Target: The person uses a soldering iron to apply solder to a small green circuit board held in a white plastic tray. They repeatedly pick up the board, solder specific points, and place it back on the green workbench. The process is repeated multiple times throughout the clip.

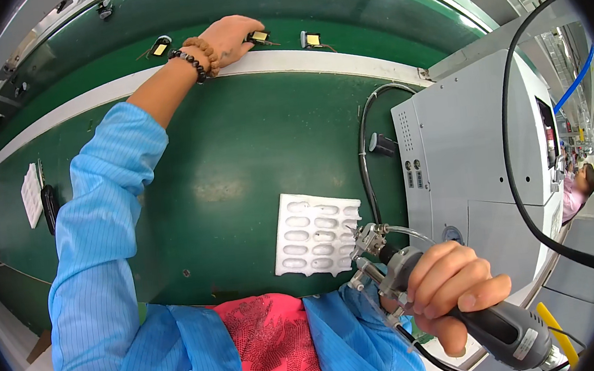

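My left hand (226, 39) reaches to the far side, over a white ledge, with thumb and fingers closed around a small black part (261, 37) with a yellow patch and thin leads. That part is at the green conveyor surface; whether it is lifted cannot be told. My right hand (454, 285) grips a grey and black electric screwdriver (496, 327) at lower right. Its metal head (367, 241) points left, beside the edge of a white moulded tray (300, 236) with oval hollows. What those hollows hold is too small to make out.
Similar black parts, one to the right (312, 40) and one to the left (160, 47), lie on the green conveyor (367, 17). A grey machine cabinet (463, 150) with a black cable stands right. Another white tray (31, 196) and a black object (50, 208) are at left.
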The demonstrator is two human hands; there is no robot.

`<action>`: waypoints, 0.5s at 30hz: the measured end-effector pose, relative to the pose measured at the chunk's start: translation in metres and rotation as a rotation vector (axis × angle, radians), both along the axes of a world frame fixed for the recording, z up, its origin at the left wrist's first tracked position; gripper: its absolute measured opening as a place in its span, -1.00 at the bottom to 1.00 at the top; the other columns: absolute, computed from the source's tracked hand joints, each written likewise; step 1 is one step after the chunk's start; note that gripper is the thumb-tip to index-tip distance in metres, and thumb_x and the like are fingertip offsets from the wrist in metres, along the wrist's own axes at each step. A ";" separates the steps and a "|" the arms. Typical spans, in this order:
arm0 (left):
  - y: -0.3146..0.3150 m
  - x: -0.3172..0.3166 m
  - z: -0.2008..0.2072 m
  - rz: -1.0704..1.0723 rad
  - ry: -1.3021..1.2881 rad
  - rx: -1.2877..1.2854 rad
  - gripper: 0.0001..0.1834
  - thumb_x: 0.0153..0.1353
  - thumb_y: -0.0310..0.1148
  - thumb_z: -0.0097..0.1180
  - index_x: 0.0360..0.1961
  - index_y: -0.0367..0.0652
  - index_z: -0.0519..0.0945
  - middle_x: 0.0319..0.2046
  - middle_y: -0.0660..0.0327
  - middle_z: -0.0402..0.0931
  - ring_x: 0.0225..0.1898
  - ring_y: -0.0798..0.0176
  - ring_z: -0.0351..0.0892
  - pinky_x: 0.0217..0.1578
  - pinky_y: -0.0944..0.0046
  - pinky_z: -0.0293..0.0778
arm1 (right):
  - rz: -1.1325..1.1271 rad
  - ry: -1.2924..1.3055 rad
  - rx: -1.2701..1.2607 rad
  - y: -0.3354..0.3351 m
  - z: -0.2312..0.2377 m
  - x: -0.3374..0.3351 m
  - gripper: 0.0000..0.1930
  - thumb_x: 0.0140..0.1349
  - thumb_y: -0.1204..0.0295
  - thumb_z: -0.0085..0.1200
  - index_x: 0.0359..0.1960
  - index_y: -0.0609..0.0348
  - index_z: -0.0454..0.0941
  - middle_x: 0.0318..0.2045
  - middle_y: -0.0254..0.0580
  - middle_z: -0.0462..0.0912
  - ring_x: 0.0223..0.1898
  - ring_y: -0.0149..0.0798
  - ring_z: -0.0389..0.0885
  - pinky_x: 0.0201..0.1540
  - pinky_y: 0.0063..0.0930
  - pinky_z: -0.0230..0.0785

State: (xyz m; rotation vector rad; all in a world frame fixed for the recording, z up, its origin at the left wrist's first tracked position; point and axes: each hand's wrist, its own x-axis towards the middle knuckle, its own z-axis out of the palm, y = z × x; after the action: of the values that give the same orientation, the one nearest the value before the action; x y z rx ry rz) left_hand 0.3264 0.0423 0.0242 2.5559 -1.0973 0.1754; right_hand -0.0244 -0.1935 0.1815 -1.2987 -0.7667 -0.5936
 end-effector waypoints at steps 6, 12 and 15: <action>-0.009 -0.004 -0.001 0.174 0.164 -0.189 -0.69 0.27 -0.46 0.15 0.04 -0.18 0.55 -0.03 -0.01 0.61 0.01 -0.04 0.58 0.06 0.14 0.49 | -0.041 0.016 0.002 0.001 -0.003 0.000 -0.56 0.20 0.17 0.33 -0.26 0.14 0.29 -0.63 -0.32 0.49 -0.70 -0.43 0.50 -0.70 -0.64 0.40; -0.015 -0.153 0.046 -0.053 0.371 -0.598 -0.76 0.30 -0.47 0.16 -0.03 -0.26 0.59 -0.21 0.05 0.64 -0.14 0.18 0.64 -0.08 0.23 0.52 | -0.004 0.050 -0.021 -0.002 0.002 -0.001 -0.55 0.20 0.14 0.33 -0.24 0.12 0.30 -0.60 -0.33 0.49 -0.67 -0.44 0.49 -0.67 -0.64 0.40; -0.015 -0.228 0.049 -0.158 0.434 -0.610 -0.76 0.20 -0.52 0.22 -0.08 -0.27 0.63 -0.20 0.05 0.64 -0.12 0.07 0.64 -0.07 0.18 0.51 | 0.026 0.042 -0.013 -0.004 0.000 -0.003 -0.55 0.21 0.12 0.31 -0.21 0.12 0.30 -0.59 -0.33 0.49 -0.65 -0.45 0.49 -0.64 -0.64 0.42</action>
State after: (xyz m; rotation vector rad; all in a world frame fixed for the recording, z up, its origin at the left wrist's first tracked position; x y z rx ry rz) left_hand 0.0987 0.0271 0.0731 1.8420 -0.8955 -0.0770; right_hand -0.0273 -0.1979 0.1812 -1.3074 -0.7535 -0.5396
